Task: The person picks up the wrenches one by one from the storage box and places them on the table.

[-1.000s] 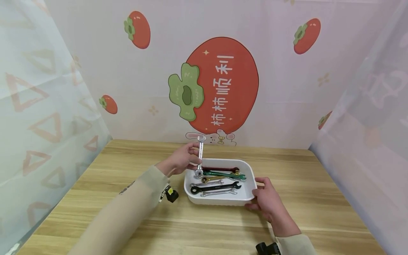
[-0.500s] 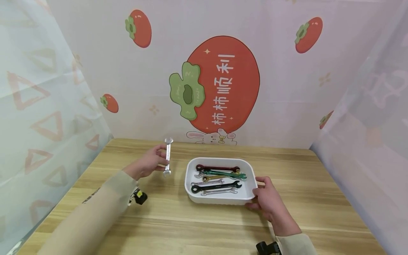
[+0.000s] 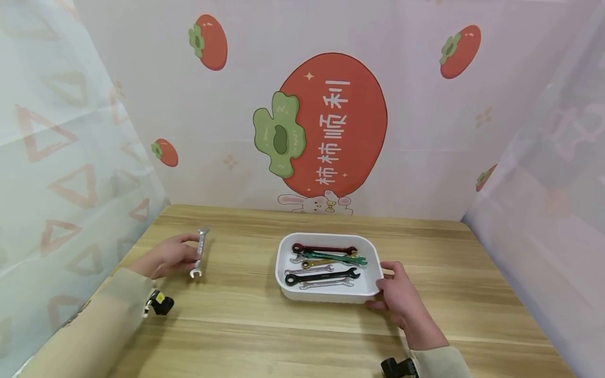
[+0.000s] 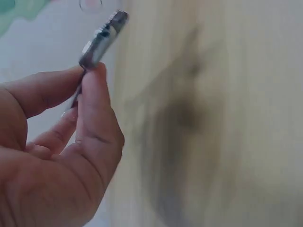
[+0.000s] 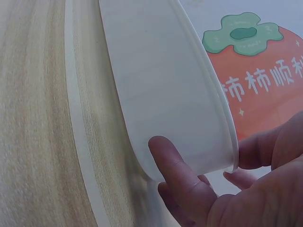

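At the left of the table, my left hand [image 3: 172,255] pinches a silver open-end wrench [image 3: 200,251] between thumb and fingers. The left wrist view shows the wrench [image 4: 104,40] end-on above the fingertips, its shadow falling on the wood. A white tray [image 3: 326,297] stands mid-table with several wrenches in it: a dark red one [image 3: 325,249], a green one [image 3: 337,257], a black one [image 3: 322,276], a gold one [image 3: 317,263] and silver ones. My right hand [image 3: 400,299] grips the tray's right end, thumb at the rim and fingers against the outer wall [image 5: 165,85].
The wooden table [image 3: 264,341] meets a printed cloth backdrop [image 3: 402,173] at its back edge. Cloth panels rise on the left [image 3: 94,173] and right [image 3: 543,210]. A small black camera [image 3: 162,304] sits on the left wrist, another [image 3: 398,367] on the right.
My left hand has carried the silver wrench from over the tray's left end out to the left and lower. The right hand and the tray have stayed in place.
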